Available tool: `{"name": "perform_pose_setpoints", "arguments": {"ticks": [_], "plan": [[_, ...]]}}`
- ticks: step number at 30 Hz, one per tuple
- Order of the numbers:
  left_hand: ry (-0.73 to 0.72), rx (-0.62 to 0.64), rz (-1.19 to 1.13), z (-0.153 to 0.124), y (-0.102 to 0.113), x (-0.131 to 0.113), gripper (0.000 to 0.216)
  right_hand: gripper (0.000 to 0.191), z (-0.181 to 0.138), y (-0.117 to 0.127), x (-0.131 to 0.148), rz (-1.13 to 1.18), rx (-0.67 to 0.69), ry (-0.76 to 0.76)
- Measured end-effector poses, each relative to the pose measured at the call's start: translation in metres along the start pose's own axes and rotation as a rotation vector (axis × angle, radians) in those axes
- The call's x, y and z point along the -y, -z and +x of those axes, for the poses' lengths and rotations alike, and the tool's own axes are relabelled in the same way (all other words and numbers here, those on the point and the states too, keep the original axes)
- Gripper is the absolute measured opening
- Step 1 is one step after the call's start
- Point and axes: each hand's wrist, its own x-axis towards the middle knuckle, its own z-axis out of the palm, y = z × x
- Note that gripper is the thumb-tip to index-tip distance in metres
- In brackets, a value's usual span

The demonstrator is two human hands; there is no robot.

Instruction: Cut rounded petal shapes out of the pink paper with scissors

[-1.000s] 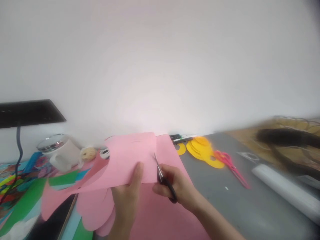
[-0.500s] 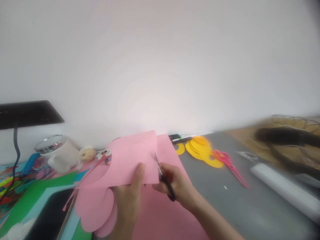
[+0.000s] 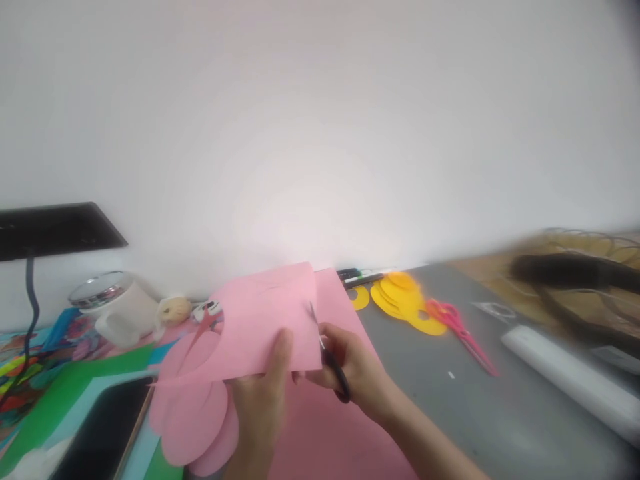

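My left hand (image 3: 267, 383) grips a sheet of pink paper (image 3: 265, 313) by its lower edge, thumb on top and fingers hidden beneath. The sheet's left side has a curved cut-out and a thin pointed strip. My right hand (image 3: 347, 363) is closed round the black handles of a pair of scissors (image 3: 336, 375). The blades lie at the sheet's right edge, pointing up and away. Under the hands is a larger pink sheet (image 3: 330, 427). Rounded pink paper cut-outs (image 3: 195, 427) lie overlapping at the left of my left hand.
Yellow paper cut-outs (image 3: 397, 297) and pink scissors (image 3: 463, 333) lie to the right on the grey mat (image 3: 425, 400). A white bar-shaped object (image 3: 570, 380) is farther right. At left are a white mug (image 3: 120, 313), a dark phone (image 3: 103, 427) and green paper (image 3: 120, 363). A wall stands behind.
The pink sheet and my left hand have shifted slightly, and the thin strip at the sheet's left hangs differently. The scissors have barely moved.
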Motion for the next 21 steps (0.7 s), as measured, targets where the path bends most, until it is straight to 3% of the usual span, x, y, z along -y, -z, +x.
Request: {"name": "perform_pose_setpoints", "arguments": {"ticks": [3,12,21], "plan": [[0.044,0.049,0.01,-0.0012,-0.0005,0.0004,0.026,0.032,-0.0006,0.0004,0.001,0.028,0.008,0.01],[0.062,0.012,0.028,-0.001,0.0027,0.003,0.035,0.034,-0.0003,-0.0002,0.0025,-0.049,-0.011,0.03],[0.07,-0.003,0.033,-0.0035,0.0019,0.004,0.036,0.032,0.0002,-0.0025,0.0008,0.046,0.013,0.051]]}}
